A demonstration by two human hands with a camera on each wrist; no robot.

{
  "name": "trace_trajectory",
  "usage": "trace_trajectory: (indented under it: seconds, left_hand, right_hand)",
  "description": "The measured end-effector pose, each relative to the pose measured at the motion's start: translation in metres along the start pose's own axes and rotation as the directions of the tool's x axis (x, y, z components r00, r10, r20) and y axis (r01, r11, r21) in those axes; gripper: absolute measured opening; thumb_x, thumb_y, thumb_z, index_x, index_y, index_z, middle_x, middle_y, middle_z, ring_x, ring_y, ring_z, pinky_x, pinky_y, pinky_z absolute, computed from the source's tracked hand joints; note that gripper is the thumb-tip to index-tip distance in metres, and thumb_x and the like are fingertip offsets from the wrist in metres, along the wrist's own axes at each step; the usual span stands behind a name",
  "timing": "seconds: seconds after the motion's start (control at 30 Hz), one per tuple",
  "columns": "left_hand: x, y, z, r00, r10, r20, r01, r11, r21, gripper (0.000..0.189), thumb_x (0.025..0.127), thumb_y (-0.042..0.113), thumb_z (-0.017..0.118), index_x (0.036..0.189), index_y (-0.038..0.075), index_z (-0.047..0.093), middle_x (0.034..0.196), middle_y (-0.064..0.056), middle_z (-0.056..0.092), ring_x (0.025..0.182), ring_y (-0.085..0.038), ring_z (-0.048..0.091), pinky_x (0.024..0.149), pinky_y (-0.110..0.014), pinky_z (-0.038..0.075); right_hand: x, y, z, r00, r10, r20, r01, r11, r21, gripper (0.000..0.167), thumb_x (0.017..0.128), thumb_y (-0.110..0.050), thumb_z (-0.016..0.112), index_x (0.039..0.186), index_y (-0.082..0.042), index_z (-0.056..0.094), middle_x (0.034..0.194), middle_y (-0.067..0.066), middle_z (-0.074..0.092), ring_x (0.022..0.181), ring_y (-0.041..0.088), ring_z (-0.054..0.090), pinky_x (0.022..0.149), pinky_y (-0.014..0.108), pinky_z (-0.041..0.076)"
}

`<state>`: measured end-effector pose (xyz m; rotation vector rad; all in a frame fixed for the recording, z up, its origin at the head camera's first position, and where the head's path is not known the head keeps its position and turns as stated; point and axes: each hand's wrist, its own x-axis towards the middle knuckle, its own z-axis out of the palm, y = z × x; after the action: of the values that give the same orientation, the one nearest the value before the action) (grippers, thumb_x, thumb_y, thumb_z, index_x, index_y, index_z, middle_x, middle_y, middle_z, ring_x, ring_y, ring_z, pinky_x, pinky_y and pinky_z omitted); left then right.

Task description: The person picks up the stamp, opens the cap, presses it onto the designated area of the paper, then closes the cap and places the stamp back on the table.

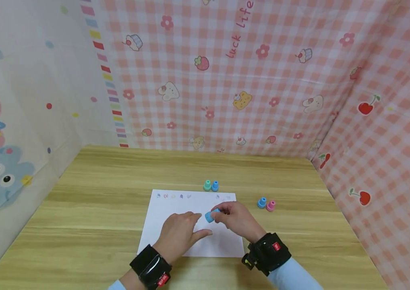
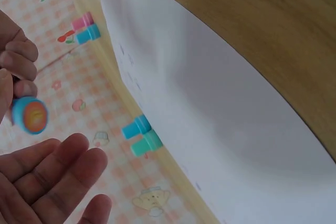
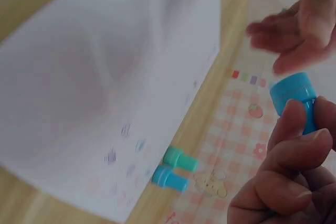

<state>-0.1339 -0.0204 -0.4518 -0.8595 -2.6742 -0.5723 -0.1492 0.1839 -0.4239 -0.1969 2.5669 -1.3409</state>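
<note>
Between thumb and fingers, my right hand (image 1: 239,220) pinches a blue toy stamp (image 1: 210,216) by its handle, above a white sheet of paper (image 1: 223,245). The stamp's orange round face (image 2: 35,116) shows in the left wrist view. My left hand (image 1: 180,233) is just left of the stamp, apart from it, thumb and fingers spread and holding nothing. Small printed marks (image 1: 173,196) run along the paper's far edge. In the right wrist view, the stamp's wide blue head (image 3: 292,94) points toward the left hand.
Beyond the paper's far edge stand a green stamp (image 1: 207,185) and another blue stamp (image 1: 215,186), side by side. Right of the paper are a blue stamp (image 1: 261,202) and a pink stamp (image 1: 271,206). Patterned cloth (image 1: 205,80) walls the wooden table (image 1: 81,225) at the back and sides.
</note>
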Motion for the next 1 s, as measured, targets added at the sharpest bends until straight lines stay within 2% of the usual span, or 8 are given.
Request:
trace_trajectory:
  seconds: [0.13,0.23,0.33,0.43,0.57,0.7,0.87,1.0]
  left_hand:
    - [-0.001,-0.001,-0.003,1.0,-0.018,0.023,0.017,0.999,0.031,0.045,0.086,0.055,0.069,0.085,0.01,0.072,0.067,0.004,0.063,0.057,-0.011,0.058,0.053,-0.03,0.044]
    - [-0.002,-0.002,-0.006,0.998,-0.018,0.06,0.016,0.999,0.04,0.042,0.086,0.05,0.072,0.093,0.008,0.073,0.077,-0.001,0.069,0.066,-0.016,0.065,0.057,-0.033,0.049]
    - [-0.002,-0.003,-0.009,0.994,-0.025,0.108,0.021,0.999,0.036,0.04,0.087,0.044,0.074,0.1,0.006,0.073,0.087,-0.005,0.072,0.075,-0.02,0.069,0.062,-0.037,0.052]
    - [-0.003,-0.003,-0.011,0.99,-0.033,0.134,0.03,0.999,0.025,0.038,0.087,0.041,0.075,0.102,0.006,0.074,0.092,-0.006,0.073,0.081,-0.021,0.07,0.066,-0.039,0.053]
    - [-0.006,-0.003,-0.01,0.988,-0.039,0.15,0.038,0.999,0.011,0.033,0.086,0.038,0.076,0.1,0.007,0.075,0.091,-0.005,0.073,0.08,-0.02,0.07,0.066,-0.038,0.053]
    - [-0.01,-0.004,-0.006,0.988,-0.019,0.154,0.017,1.0,0.016,0.03,0.086,0.038,0.076,0.096,0.009,0.075,0.087,-0.003,0.071,0.075,-0.018,0.068,0.063,-0.035,0.051]
    - [-0.012,-0.004,-0.005,0.989,-0.005,0.147,0.001,1.0,0.028,0.029,0.087,0.039,0.075,0.093,0.011,0.075,0.085,-0.001,0.071,0.072,-0.017,0.067,0.062,-0.034,0.05]
    - [-0.013,-0.004,-0.005,0.99,-0.008,0.142,0.004,1.0,0.031,0.028,0.086,0.039,0.075,0.091,0.011,0.075,0.083,0.0,0.07,0.07,-0.016,0.067,0.061,-0.033,0.05]
  right_hand:
    - [0.015,0.005,-0.009,0.994,0.014,-0.109,-0.024,0.995,-0.097,0.017,0.096,-0.027,0.067,0.103,-0.013,0.074,0.083,0.002,0.066,0.075,0.019,0.056,0.063,0.032,0.044]
    - [0.028,0.009,-0.017,0.983,0.017,-0.182,-0.049,0.983,-0.175,0.021,0.095,-0.025,0.068,0.11,-0.01,0.073,0.084,0.002,0.063,0.075,0.019,0.054,0.062,0.031,0.044]
    - [0.04,0.014,-0.025,0.973,0.012,-0.228,-0.075,0.959,-0.272,0.026,0.096,-0.023,0.068,0.116,-0.007,0.071,0.088,0.004,0.064,0.077,0.021,0.054,0.065,0.031,0.046]
    - [0.051,0.018,-0.031,0.965,-0.009,-0.263,-0.091,0.927,-0.364,0.029,0.096,-0.023,0.067,0.119,-0.005,0.069,0.098,0.008,0.067,0.082,0.023,0.057,0.073,0.035,0.052]
    - [0.064,0.023,-0.034,0.958,-0.079,-0.275,-0.067,0.872,-0.484,0.029,0.096,-0.021,0.066,0.118,-0.002,0.068,0.105,0.013,0.069,0.086,0.026,0.062,0.083,0.043,0.054]
    - [0.075,0.03,-0.033,0.958,-0.105,-0.268,-0.066,0.827,-0.559,0.029,0.096,-0.02,0.066,0.118,-0.001,0.067,0.107,0.014,0.07,0.089,0.027,0.065,0.086,0.045,0.053]
    - [0.088,0.035,-0.034,0.963,-0.09,-0.253,-0.077,0.809,-0.582,0.028,0.096,-0.018,0.066,0.117,0.0,0.065,0.104,0.013,0.069,0.088,0.025,0.065,0.084,0.043,0.053]
    - [0.1,0.041,-0.031,0.96,-0.117,-0.255,-0.063,0.797,-0.601,0.021,0.095,-0.016,0.067,0.111,-0.001,0.068,0.1,0.012,0.071,0.088,0.025,0.066,0.082,0.043,0.053]
